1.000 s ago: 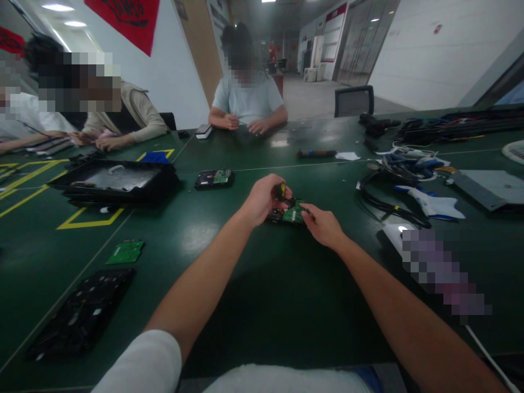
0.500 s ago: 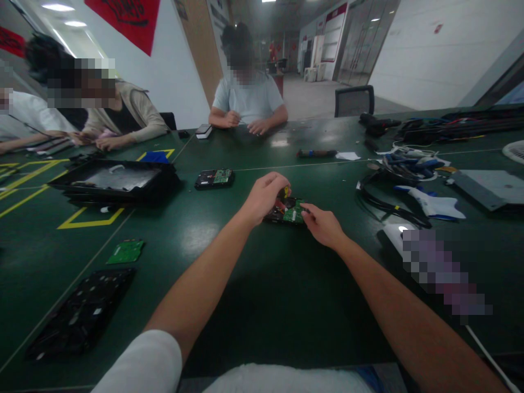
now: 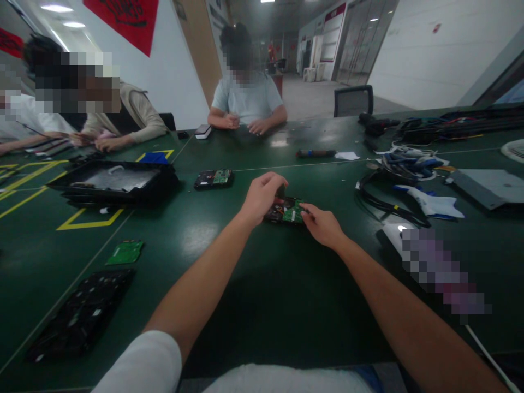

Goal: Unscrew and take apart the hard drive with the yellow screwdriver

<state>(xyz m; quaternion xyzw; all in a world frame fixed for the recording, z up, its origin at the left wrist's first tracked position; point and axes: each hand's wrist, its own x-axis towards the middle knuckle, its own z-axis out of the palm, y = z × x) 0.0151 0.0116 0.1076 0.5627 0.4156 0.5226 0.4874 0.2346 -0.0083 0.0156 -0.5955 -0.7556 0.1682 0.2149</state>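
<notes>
Head view is showing my two bare hands meeting over a drive (image 3: 286,210) lying flat on the green table (image 3: 254,289), a little beyond the middle of it. My left hand (image 3: 262,197) is curling over the drive's left end, fingers closed around a small dark tool (image 3: 280,191) whose tip is pointing down at the board; only a bit of the tool is peeking out past my knuckles. My right hand (image 3: 323,225) is resting at the drive's right edge, thumb and forefinger pressing together against it, steadying it. The drive's green circuit board is facing up; any printing on it is too small and blurred for me to read.

A second drive (image 3: 214,178) is lying farther out, well apart from mine, also board-up, with no legible label. A loose green board (image 3: 125,252) is sitting near the left edge, just beyond a black panel (image 3: 82,314). A black tray (image 3: 112,180) is standing inside yellow floor-style markings. Cables (image 3: 393,180) are piling up on the right. A red banner (image 3: 123,19) is hanging on the wall with dark characters I cannot make out. Other people are sitting across the table, their hands staying at their own places.
</notes>
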